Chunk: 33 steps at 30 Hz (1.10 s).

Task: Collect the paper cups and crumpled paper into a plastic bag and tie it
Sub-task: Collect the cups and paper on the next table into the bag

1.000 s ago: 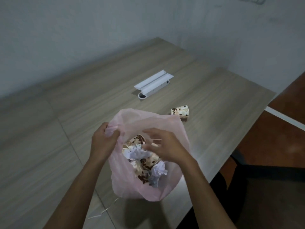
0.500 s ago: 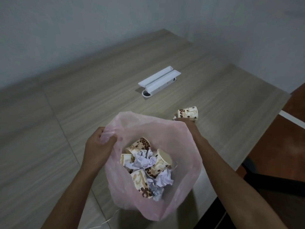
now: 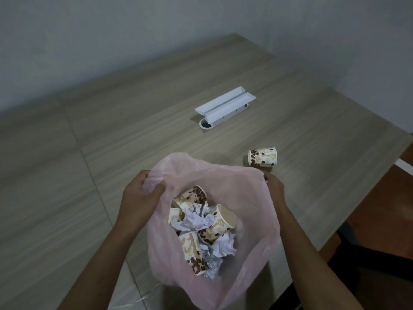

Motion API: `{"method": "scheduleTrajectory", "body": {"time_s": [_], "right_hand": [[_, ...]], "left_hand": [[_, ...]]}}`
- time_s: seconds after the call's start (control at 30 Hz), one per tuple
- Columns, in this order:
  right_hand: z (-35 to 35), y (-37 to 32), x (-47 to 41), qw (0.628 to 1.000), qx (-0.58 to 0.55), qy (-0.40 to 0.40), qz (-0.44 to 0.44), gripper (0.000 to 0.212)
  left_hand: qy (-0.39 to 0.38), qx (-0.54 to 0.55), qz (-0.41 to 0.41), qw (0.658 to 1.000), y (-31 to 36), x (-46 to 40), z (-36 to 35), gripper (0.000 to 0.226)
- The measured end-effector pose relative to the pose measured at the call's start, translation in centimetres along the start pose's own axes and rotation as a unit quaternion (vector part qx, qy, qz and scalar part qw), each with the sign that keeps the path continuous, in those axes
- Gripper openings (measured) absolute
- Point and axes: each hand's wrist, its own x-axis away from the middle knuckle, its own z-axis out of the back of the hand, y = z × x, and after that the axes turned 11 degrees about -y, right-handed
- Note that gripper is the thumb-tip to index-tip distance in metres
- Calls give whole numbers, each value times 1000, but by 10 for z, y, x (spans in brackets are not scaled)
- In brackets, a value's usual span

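I am pinching the pink bag's [image 3: 252, 222] rim in my left hand [image 3: 139, 198]; my right hand [image 3: 273, 186], grip hidden, is nearing the last cup [image 3: 262, 156] on the table [image 3: 134, 135], risking rolling it off.

Between the left hand [image 3: 139, 198] and right hand [image 3: 273, 186] hangs the pink plastic bag [image 3: 252, 220], with coffee-bean-print paper cups [image 3: 214, 229] and crumpled white paper [image 3: 196, 220] inside. A lone printed paper cup [image 3: 262, 156] lies on its side on the wood-grain table [image 3: 134, 113], just beyond the right hand. The white plastic cable box [image 3: 223, 107] sits further back.
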Motion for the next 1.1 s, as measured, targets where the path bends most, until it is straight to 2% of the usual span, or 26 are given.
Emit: {"method": "scheduleTrajectory", "body": {"time_s": [0.13,0.2,0.27,0.3,0.37,0.43,0.53,0.6,0.67,0.73,0.8,0.87,1.0,1.1], "right_hand": [[29,-31,39,987,-100,110,53,23],[41,-57,66,968,-188,125,107,27],[46,-81,96,954,-223,115,162,30],[45,-91,111,954,-209,97,189,32],[33,-103,131,966,-112,38,228,41],[14,-105,137,970,-7,-40,240,59],[-8,-102,139,952,80,-172,240,90],[-9,-99,142,940,91,-199,263,85],[0,-102,144,943,60,-163,285,63],[13,-104,139,953,17,-69,296,41],[24,-100,118,962,-24,46,268,27],[30,-87,82,965,-37,129,223,22],[31,-46,3,982,3,123,142,27],[29,-24,-35,987,93,62,118,46]], "left_hand": [[4,12,-7,1000,7,3,-3,10],[7,15,-7,1000,10,3,-3,10],[15,19,-4,1000,12,5,-4,9],[17,20,-4,1000,13,7,-4,8],[18,18,-5,1000,17,10,-5,8],[19,11,-6,1000,20,13,-5,9],[24,5,-10,1000,23,17,-6,12],[22,5,-13,1000,25,19,-7,14],[19,9,-12,1000,26,20,-8,14],[22,13,-10,1000,26,21,-8,10],[23,10,-11,1000,24,19,-8,7],[23,7,-15,1000,23,17,-9,6],[16,-4,-26,1000,21,13,-15,7],[5,-19,-34,999,19,11,-18,7]]}}
